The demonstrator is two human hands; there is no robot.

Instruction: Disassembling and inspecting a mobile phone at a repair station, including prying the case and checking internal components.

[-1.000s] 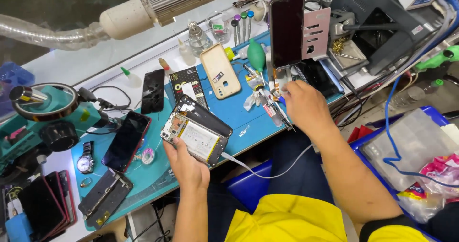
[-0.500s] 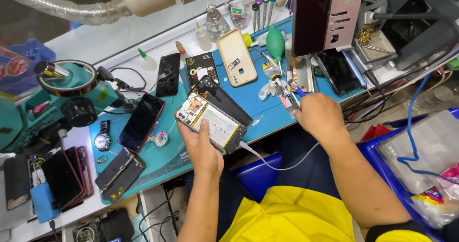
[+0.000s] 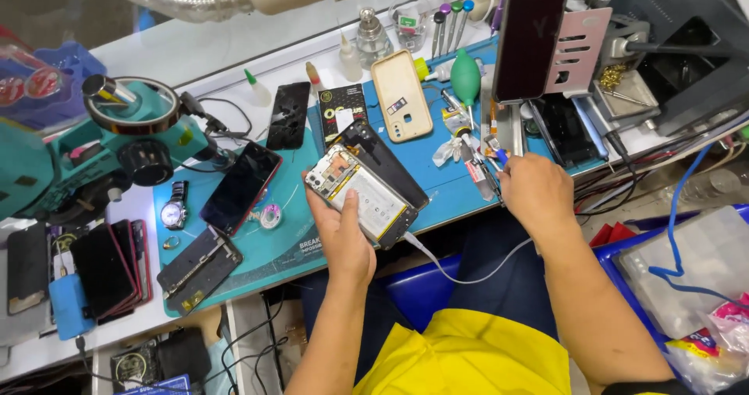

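Right hand (image 3: 537,192) has withdrawn, perhaps gripping tweezers (image 3: 493,178).

Opened smartphone (image 3: 367,196), back cover off, is lying tilted on the blue work mat (image 3: 445,184), white battery and circuit board showing upward; a white cable is running from its lower end. Tweezers (image 3: 490,178) are angling down beside it.

A phone repair workshop is showing here: a microscope (image 3: 117,141) sitting at nine o'clock, screwdrivers (image 3: 451,17) standing at twelve, dismantled phones (image 3: 105,266) lying at eight.
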